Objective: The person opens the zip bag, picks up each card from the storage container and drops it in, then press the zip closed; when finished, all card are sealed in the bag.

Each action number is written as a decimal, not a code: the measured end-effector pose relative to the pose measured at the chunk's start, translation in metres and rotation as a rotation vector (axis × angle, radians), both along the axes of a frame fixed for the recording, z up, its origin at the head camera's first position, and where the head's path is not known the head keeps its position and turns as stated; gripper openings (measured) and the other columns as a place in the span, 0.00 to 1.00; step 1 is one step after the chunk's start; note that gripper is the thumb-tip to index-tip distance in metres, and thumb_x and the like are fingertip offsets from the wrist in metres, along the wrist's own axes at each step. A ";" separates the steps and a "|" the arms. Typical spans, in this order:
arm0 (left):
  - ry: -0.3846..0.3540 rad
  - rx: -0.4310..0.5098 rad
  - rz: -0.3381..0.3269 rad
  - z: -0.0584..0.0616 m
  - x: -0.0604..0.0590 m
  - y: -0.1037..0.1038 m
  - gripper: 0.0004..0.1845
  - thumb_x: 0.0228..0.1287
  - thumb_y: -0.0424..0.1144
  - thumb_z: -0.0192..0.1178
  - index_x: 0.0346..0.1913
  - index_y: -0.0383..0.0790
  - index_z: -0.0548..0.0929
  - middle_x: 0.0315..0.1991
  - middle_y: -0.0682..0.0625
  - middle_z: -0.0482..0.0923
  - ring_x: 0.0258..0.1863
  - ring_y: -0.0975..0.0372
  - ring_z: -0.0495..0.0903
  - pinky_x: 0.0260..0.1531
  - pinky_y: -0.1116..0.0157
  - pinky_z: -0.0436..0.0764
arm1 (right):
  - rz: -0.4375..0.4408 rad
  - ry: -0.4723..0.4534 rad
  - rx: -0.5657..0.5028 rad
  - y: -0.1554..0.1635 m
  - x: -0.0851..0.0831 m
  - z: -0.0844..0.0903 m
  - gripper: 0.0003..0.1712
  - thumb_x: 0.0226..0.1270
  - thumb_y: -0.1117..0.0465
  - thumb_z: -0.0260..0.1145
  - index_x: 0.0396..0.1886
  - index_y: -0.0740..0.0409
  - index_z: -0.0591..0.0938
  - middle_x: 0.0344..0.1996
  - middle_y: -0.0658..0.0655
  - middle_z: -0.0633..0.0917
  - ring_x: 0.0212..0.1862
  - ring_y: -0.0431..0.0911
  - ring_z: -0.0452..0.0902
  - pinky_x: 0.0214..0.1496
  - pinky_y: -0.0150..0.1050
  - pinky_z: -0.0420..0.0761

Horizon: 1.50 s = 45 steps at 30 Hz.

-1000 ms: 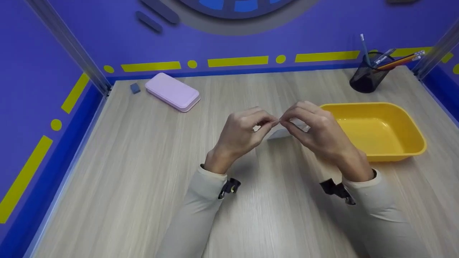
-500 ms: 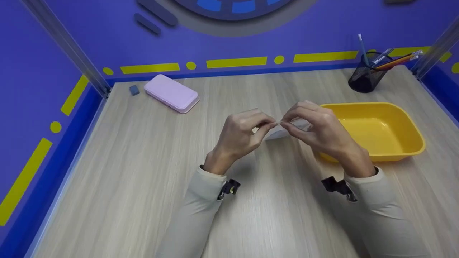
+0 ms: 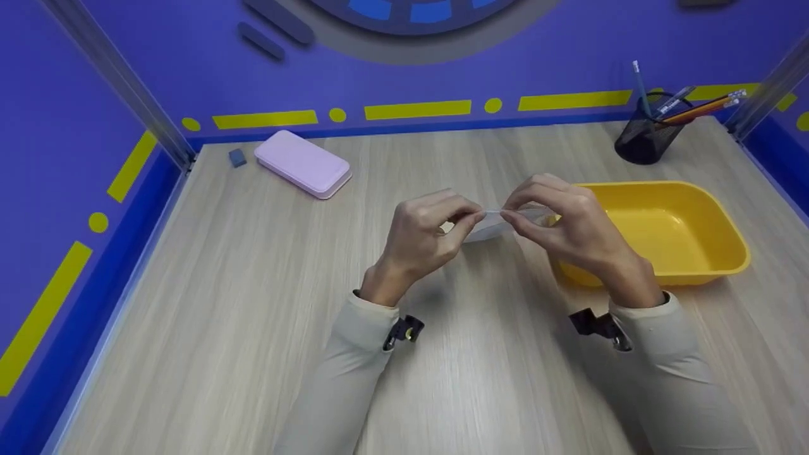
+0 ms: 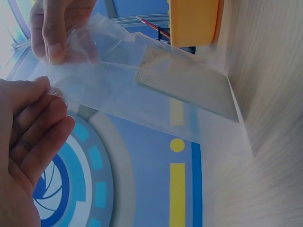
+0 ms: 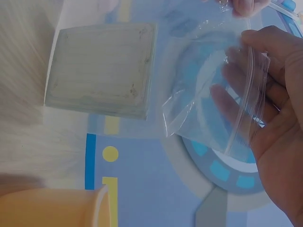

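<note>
Clear plastic bag (image 3: 490,225) pinched by both hands (image 3: 493,221) over pale wooden desk (image 3: 253,284), purple walls (image 3: 158,63) around.

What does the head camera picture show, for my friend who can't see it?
Two hands, left hand and right hand, pinch a clear bag between them above a wooden table. A yellow tray sits at the right.

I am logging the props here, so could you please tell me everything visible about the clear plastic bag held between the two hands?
The clear plastic bag is thin, crinkled and see-through. A flat pale square piece lies inside one end. It hangs above the wooden table, pinched at its top edge by the left hand and right hand.
</note>
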<state>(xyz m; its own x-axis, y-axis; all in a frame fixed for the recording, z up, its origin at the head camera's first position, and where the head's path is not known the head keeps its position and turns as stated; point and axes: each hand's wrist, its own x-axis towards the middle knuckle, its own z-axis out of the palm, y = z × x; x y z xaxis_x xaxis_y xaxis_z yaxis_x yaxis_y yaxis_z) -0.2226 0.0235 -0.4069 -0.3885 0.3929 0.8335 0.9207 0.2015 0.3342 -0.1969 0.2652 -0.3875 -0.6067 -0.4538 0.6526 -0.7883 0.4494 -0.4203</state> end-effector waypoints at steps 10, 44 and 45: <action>-0.013 0.036 0.018 0.000 -0.001 -0.003 0.03 0.67 0.26 0.70 0.35 0.34 0.90 0.31 0.48 0.88 0.29 0.63 0.85 0.32 0.69 0.84 | -0.011 0.000 -0.022 0.004 -0.004 -0.002 0.13 0.60 0.79 0.77 0.41 0.62 0.89 0.39 0.54 0.89 0.43 0.47 0.83 0.54 0.27 0.79; 0.063 -0.043 0.057 0.005 -0.004 -0.009 0.05 0.68 0.35 0.73 0.34 0.37 0.91 0.28 0.50 0.85 0.25 0.63 0.81 0.27 0.67 0.79 | -0.012 0.107 0.008 -0.005 0.003 0.005 0.15 0.54 0.80 0.79 0.38 0.62 0.89 0.36 0.55 0.89 0.41 0.50 0.82 0.52 0.25 0.77; 0.062 -0.038 0.053 0.005 -0.004 -0.009 0.05 0.68 0.34 0.73 0.34 0.36 0.91 0.28 0.50 0.85 0.25 0.63 0.81 0.27 0.67 0.79 | -0.010 0.101 0.005 -0.004 0.003 0.005 0.15 0.54 0.80 0.79 0.39 0.63 0.89 0.36 0.56 0.89 0.41 0.50 0.82 0.53 0.24 0.77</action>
